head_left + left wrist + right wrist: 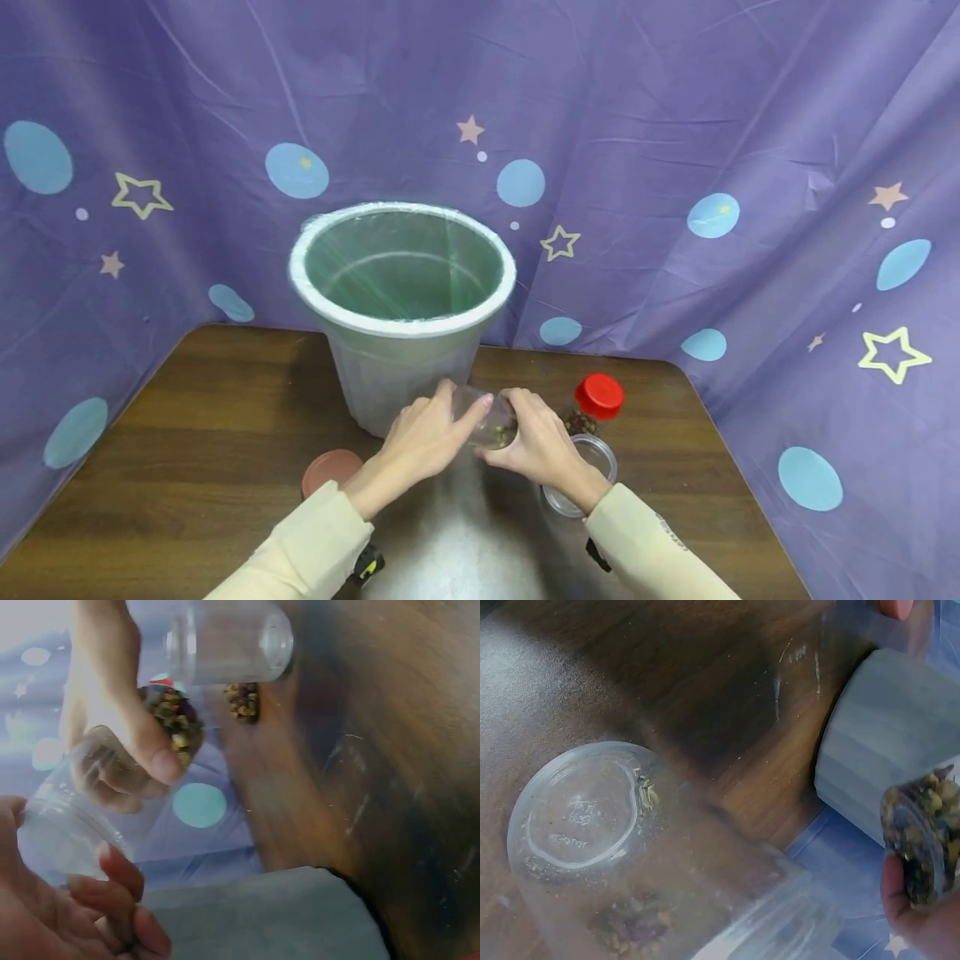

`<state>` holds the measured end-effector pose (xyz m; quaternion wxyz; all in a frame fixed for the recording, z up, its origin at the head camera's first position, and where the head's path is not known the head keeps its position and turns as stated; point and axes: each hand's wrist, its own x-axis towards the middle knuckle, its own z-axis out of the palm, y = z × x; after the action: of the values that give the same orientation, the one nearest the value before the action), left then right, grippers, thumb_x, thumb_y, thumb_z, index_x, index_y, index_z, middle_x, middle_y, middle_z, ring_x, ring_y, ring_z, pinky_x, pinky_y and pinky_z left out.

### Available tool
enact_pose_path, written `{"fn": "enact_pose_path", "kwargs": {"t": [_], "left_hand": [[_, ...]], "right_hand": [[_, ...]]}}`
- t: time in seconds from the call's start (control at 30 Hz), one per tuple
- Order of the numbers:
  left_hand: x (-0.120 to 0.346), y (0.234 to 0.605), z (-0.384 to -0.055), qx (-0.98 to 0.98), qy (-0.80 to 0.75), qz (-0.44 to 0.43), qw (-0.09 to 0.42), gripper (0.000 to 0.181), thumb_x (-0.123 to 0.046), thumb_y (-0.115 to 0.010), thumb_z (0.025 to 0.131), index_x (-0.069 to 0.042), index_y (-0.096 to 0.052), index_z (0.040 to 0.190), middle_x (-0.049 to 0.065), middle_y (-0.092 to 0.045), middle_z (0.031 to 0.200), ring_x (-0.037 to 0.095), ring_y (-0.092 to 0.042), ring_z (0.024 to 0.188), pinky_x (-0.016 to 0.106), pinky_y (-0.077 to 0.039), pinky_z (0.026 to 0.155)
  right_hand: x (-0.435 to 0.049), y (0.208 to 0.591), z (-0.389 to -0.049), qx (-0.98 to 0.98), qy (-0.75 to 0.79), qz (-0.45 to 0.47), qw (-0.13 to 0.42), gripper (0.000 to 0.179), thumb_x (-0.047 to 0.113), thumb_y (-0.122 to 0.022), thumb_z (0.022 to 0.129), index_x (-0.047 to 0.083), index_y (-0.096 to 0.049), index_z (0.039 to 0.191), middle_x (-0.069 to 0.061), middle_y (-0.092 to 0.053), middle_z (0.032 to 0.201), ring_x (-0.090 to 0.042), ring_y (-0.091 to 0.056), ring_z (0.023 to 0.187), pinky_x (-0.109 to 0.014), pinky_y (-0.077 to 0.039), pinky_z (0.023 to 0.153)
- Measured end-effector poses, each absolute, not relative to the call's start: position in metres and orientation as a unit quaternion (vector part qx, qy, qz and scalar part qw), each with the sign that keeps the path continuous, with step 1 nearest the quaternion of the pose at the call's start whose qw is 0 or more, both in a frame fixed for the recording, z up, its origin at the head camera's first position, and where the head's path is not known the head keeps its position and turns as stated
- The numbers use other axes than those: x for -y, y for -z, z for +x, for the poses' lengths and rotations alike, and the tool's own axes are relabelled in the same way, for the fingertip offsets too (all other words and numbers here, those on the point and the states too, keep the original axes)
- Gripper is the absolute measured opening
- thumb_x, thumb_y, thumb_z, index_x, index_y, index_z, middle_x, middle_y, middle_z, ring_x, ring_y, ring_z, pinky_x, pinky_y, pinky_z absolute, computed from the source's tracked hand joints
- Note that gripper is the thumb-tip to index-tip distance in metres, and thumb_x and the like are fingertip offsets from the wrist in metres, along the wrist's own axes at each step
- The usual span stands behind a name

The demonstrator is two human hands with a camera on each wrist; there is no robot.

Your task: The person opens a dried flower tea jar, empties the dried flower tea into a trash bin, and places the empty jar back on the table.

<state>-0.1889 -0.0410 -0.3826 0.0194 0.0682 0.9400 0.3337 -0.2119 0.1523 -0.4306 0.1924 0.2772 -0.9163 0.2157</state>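
Note:
My left hand (423, 435) and right hand (536, 442) hold one clear plastic jar (491, 429) between them, tilted in front of the bin. In the left wrist view the left fingers curl beside its threaded end (64, 814). The right hand grips the other end, where a dried mix (178, 724) of yellow, green and dark pieces is gathered. Close under the right forearm stands a second clear jar (577, 810), lidless, with a few dried bits at its base. Behind that one is a jar with a red lid (600, 395), containing dark dried pieces (581, 422).
A large pale bin (405, 392), lined with a clear bag, stands at the back of the wooden table (187, 467). By the left wrist lies a reddish-pink round lid (330, 468). Purple patterned cloth (615, 167) encloses the back and sides.

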Motion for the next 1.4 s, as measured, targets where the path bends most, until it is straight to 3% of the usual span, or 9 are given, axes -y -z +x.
{"fn": "enact_pose_path", "kwargs": {"t": [0.13,0.23,0.33,0.43,0.53,0.63,0.87,1.07,1.4], "left_hand": [[0.052,0.376,-0.187,-0.932,-0.338,0.104,0.077,0.083,-0.075,-0.042,0.089,-0.009,-0.046,0.139,0.017,-0.07,0.111,0.032,-0.069,0.092,0.045,-0.053,0.075],[0.065,0.375,-0.186,-0.924,-0.325,0.178,0.096,0.086,-0.07,-0.055,0.087,-0.023,-0.028,0.154,0.018,-0.057,0.137,0.039,-0.064,0.113,0.054,-0.052,0.091],[0.074,0.379,-0.188,-0.91,-0.289,0.294,0.036,0.095,-0.054,-0.072,0.083,-0.034,-0.015,0.157,0.015,-0.044,0.147,0.037,-0.057,0.122,0.052,-0.051,0.096],[0.075,0.387,-0.191,-0.882,-0.245,0.395,-0.076,0.098,-0.033,-0.083,0.077,-0.033,-0.023,0.154,0.014,-0.038,0.149,0.033,-0.056,0.124,0.047,-0.054,0.095],[0.073,0.392,-0.194,-0.861,-0.212,0.434,-0.162,0.087,-0.021,-0.084,0.076,-0.027,-0.036,0.148,0.014,-0.042,0.148,0.03,-0.061,0.117,0.042,-0.056,0.092],[0.072,0.394,-0.195,-0.852,-0.203,0.443,-0.191,0.077,-0.015,-0.083,0.076,-0.026,-0.045,0.142,0.011,-0.048,0.144,0.027,-0.066,0.109,0.038,-0.057,0.09],[0.074,0.394,-0.196,-0.84,-0.207,0.459,-0.202,0.073,-0.011,-0.083,0.076,-0.023,-0.05,0.14,0.011,-0.053,0.138,0.026,-0.066,0.112,0.035,-0.058,0.088],[0.077,0.391,-0.199,-0.828,-0.229,0.472,-0.196,0.07,-0.011,-0.084,0.075,-0.02,-0.053,0.138,0.014,-0.058,0.132,0.024,-0.071,0.096,0.031,-0.059,0.081],[0.076,0.394,-0.198,-0.847,-0.276,0.425,-0.158,0.066,-0.028,-0.087,0.067,-0.016,-0.061,0.126,0.004,-0.068,0.102,0.015,-0.069,0.08,0.023,-0.055,0.069]], "right_hand": [[-0.158,0.427,-0.214,0.918,-0.235,0.283,0.146,0.069,0.042,-0.09,0.06,0.012,-0.058,0.113,0.001,-0.064,0.096,-0.011,-0.061,0.085,-0.027,-0.054,0.072],[-0.166,0.424,-0.216,0.917,-0.244,0.293,0.118,0.069,0.041,-0.09,0.06,0.013,-0.058,0.114,0.002,-0.067,0.1,-0.011,-0.064,0.089,-0.028,-0.055,0.075],[-0.173,0.42,-0.218,0.918,-0.244,0.297,0.1,0.068,0.04,-0.09,0.06,0.015,-0.058,0.114,0.003,-0.067,0.101,-0.011,-0.065,0.089,-0.028,-0.055,0.076],[-0.177,0.417,-0.219,0.92,-0.243,0.296,0.082,0.068,0.041,-0.09,0.061,0.015,-0.058,0.115,0.004,-0.067,0.101,-0.01,-0.064,0.088,-0.026,-0.054,0.074],[-0.179,0.416,-0.22,0.919,-0.243,0.302,0.067,0.067,0.042,-0.089,0.062,0.015,-0.058,0.115,0.003,-0.067,0.101,-0.01,-0.064,0.086,-0.024,-0.053,0.071],[-0.179,0.417,-0.22,0.917,-0.245,0.309,0.062,0.067,0.042,-0.089,0.063,0.015,-0.058,0.115,0.002,-0.067,0.101,-0.01,-0.065,0.086,-0.023,-0.053,0.071],[-0.178,0.419,-0.219,0.913,-0.248,0.318,0.064,0.066,0.04,-0.09,0.062,0.015,-0.058,0.115,0.004,-0.066,0.102,-0.009,-0.064,0.086,-0.023,-0.054,0.072],[-0.177,0.418,-0.219,0.914,-0.245,0.318,0.065,0.065,0.041,-0.089,0.063,0.015,-0.06,0.115,0.004,-0.068,0.102,-0.009,-0.065,0.085,-0.023,-0.054,0.072],[-0.174,0.426,-0.217,0.914,-0.227,0.329,0.073,0.067,0.043,-0.09,0.062,0.014,-0.06,0.116,0.003,-0.068,0.104,-0.009,-0.065,0.09,-0.027,-0.055,0.076]]}}
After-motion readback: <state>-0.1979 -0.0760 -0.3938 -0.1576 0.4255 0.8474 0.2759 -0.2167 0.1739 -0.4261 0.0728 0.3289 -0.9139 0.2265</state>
